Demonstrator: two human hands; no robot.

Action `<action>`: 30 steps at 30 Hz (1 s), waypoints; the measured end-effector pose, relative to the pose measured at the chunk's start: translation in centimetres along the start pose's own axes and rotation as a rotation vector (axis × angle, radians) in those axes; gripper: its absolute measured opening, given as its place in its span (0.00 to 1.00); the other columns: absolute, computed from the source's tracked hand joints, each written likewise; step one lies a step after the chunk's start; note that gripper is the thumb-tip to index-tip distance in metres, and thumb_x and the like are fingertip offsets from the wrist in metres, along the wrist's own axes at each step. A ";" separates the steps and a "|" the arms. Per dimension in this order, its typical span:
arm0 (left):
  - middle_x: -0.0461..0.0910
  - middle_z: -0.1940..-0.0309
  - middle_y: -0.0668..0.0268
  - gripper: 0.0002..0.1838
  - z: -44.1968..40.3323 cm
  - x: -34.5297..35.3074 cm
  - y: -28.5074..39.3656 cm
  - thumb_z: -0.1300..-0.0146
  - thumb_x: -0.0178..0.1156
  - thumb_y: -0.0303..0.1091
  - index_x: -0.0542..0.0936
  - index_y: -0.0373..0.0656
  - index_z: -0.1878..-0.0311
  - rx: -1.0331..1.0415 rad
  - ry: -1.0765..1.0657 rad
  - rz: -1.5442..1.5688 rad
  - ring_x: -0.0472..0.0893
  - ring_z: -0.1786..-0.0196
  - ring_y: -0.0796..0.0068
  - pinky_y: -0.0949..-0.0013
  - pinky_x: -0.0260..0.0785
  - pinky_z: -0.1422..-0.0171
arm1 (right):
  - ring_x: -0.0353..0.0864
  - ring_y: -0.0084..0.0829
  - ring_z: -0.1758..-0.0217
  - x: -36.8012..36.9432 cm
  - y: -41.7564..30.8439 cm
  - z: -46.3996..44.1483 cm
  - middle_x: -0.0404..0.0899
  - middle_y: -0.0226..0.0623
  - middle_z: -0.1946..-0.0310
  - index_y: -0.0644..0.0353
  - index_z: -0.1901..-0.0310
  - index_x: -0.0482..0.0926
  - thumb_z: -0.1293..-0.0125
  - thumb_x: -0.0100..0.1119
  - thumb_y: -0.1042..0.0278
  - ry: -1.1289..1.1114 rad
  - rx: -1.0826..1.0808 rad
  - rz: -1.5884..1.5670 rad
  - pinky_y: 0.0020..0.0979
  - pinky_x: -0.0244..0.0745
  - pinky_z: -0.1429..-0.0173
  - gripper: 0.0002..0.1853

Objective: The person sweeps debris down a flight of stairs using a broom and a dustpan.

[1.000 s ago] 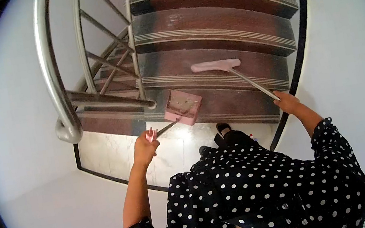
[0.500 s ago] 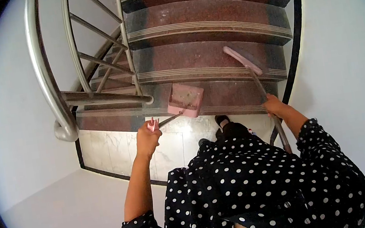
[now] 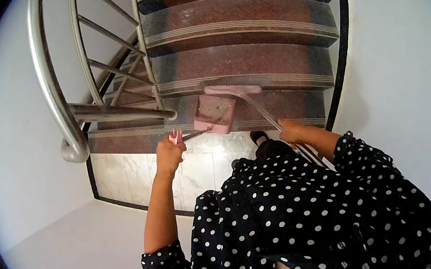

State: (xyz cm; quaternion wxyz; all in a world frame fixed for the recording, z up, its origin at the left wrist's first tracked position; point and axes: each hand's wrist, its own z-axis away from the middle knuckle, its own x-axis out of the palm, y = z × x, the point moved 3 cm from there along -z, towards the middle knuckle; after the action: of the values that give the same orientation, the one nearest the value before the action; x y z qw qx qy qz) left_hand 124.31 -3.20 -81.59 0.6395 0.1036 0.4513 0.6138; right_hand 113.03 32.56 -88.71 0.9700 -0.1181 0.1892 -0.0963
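Observation:
My left hand (image 3: 170, 153) is closed around the pink-ended handle of a long-handled dustpan (image 3: 215, 113). The pink pan lies on the top stair, and small bits of debris show inside it. My right hand (image 3: 292, 130) grips the stick of a broom (image 3: 233, 89). The broom's pink head is at the far edge of the dustpan, close to the step's nosing; I cannot tell whether the two touch. The lower end of the stick passes under my right arm.
Dark red stone stairs (image 3: 240, 56) with striped nosings run ahead of me. A metal railing (image 3: 113, 113) stands on the left, a white wall (image 3: 399, 70) on the right. Pale marble tiles (image 3: 193, 170) lie under my feet, where a black shoe (image 3: 258, 137) shows.
My right hand has moved left, swinging the broom head from the right side of the stair to the dustpan. The dustpan and my left hand have hardly shifted.

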 end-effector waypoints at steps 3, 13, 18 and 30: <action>0.77 0.76 0.60 0.12 0.1 -0.1 -0.2 0.53 0.57 0.27 0.76 0.33 0.63 0.005 0.002 -0.008 0.76 0.79 0.71 0.70 0.71 0.78 | 0.78 0.32 0.80 -0.4 0.4 2.4 0.77 0.51 0.62 0.62 0.30 0.50 0.39 0.54 0.72 -0.028 -0.119 0.008 0.32 0.75 0.79 0.37; 0.79 0.77 0.63 0.11 0.5 0.1 1.1 0.48 0.56 0.27 0.75 0.37 0.60 0.008 0.017 -0.038 0.68 0.86 0.80 0.75 0.61 0.83 | 0.79 0.36 0.77 -5.4 6.5 6.8 0.78 0.53 0.64 0.66 0.35 0.57 0.37 0.54 0.69 0.246 -0.039 -0.094 0.34 0.76 0.75 0.30; 0.76 0.76 0.65 0.11 1.1 0.3 2.2 0.52 0.56 0.26 0.76 0.36 0.63 -0.015 -0.009 0.013 0.71 0.81 0.77 0.74 0.65 0.79 | 0.81 0.43 0.74 -3.8 8.5 -4.6 0.80 0.54 0.64 0.71 0.46 0.69 0.41 0.53 0.71 0.273 -0.069 -0.016 0.41 0.77 0.69 0.21; 0.74 0.78 0.66 0.08 0.5 0.6 1.1 0.51 0.58 0.26 0.73 0.38 0.66 -0.046 0.009 0.000 0.69 0.83 0.78 0.74 0.62 0.81 | 0.80 0.37 0.77 0.6 -1.0 2.6 0.80 0.51 0.65 0.56 0.30 0.53 0.41 0.53 0.64 0.024 -0.201 0.100 0.36 0.75 0.73 0.37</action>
State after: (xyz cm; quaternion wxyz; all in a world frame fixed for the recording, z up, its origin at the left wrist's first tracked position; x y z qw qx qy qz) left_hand 123.78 -2.25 -80.84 0.6396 0.0860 0.4398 0.6246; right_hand 114.45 32.00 -86.32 0.9546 -0.2041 0.2151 -0.0294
